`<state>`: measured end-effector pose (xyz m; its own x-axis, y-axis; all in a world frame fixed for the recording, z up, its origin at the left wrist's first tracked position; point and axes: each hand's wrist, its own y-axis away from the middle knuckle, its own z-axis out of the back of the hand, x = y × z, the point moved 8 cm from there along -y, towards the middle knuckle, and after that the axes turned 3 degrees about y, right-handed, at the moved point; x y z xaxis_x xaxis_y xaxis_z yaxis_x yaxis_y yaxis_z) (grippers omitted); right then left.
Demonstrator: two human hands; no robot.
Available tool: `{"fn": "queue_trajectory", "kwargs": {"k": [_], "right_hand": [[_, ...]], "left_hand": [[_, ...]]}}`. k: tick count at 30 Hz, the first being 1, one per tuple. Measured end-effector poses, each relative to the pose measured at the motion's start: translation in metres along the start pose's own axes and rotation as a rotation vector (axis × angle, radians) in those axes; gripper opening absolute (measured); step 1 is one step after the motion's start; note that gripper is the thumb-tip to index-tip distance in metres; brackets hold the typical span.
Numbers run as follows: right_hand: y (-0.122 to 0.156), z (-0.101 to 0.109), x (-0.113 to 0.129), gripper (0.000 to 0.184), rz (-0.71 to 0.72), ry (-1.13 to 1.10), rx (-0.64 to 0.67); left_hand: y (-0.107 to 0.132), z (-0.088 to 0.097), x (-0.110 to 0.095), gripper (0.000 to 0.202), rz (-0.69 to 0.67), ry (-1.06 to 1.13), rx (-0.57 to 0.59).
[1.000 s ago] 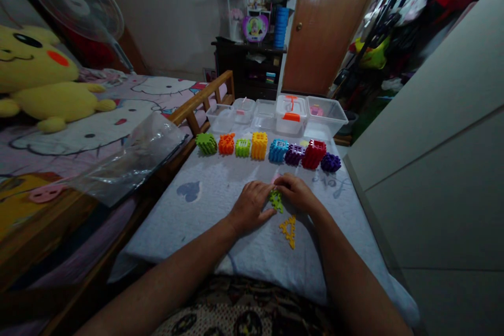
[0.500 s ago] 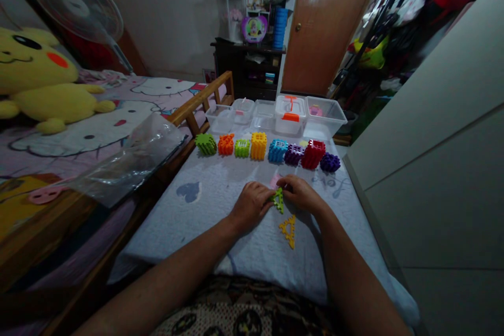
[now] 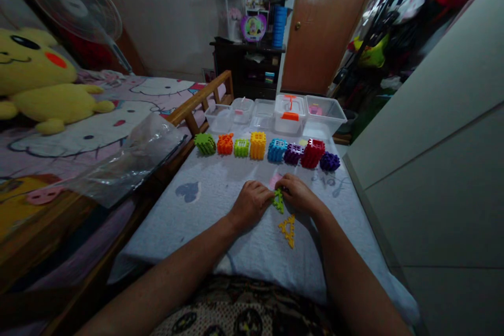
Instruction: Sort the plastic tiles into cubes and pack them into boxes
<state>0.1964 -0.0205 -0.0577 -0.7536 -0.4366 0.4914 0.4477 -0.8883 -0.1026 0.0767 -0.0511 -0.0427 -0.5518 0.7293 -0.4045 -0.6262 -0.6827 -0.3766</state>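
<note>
Between my hands is a green triangular building piece (image 3: 279,201) with notched edges. My left hand (image 3: 253,202) is closed on its left side, fingertips pinching the edge. My right hand (image 3: 297,192) grips its upper right part with bent fingers. Part of the green piece is covered by the fingers. Just below it, a yellow triangular building piece (image 3: 289,231) lies flat on the cloth-covered table (image 3: 189,236), apart from both hands.
A row of stacked building pieces runs across the table: green (image 3: 205,144), orange (image 3: 226,144), yellow (image 3: 258,146), blue (image 3: 277,150), red (image 3: 313,154) and purple (image 3: 329,161) among them. Clear plastic boxes (image 3: 326,115) stand behind. A wooden bed rail (image 3: 200,98) borders the left, a white cabinet (image 3: 433,168) the right.
Almost nothing differs. Both hands stay on the green triangular piece, and the yellow one lies in the same place; the view has shifted very slightly.
</note>
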Motion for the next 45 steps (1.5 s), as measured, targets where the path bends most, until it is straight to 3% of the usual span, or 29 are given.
{"fn": "queue_trajectory", "kwargs": {"k": [15, 19, 25, 31, 38, 45], "right_hand": [[0.002, 0.003, 0.006, 0.018, 0.056, -0.057, 0.035], [0.002, 0.008, 0.0, 0.018, 0.015, -0.068, 0.002], [0.0, 0.015, -0.028, 0.017, -0.162, -0.015, -0.178], [-0.002, 0.009, -0.036, 0.012, -0.236, 0.119, -0.217], [0.001, 0.011, -0.033, 0.013, -0.207, 0.133, -0.207], [0.002, 0.012, -0.034, 0.01, -0.193, 0.069, -0.212]], "left_hand": [[0.003, 0.003, 0.006, 0.008, 0.003, 0.203, 0.003], [0.004, 0.012, 0.01, 0.024, 0.055, 0.217, -0.071], [0.005, 0.019, 0.011, 0.044, 0.093, 0.141, -0.134], [0.003, 0.019, 0.014, 0.021, 0.204, -0.037, -0.157], [-0.016, 0.015, 0.015, 0.022, 0.253, -0.24, -0.037], [-0.023, 0.005, 0.012, 0.008, 0.225, -0.234, -0.039]]}}
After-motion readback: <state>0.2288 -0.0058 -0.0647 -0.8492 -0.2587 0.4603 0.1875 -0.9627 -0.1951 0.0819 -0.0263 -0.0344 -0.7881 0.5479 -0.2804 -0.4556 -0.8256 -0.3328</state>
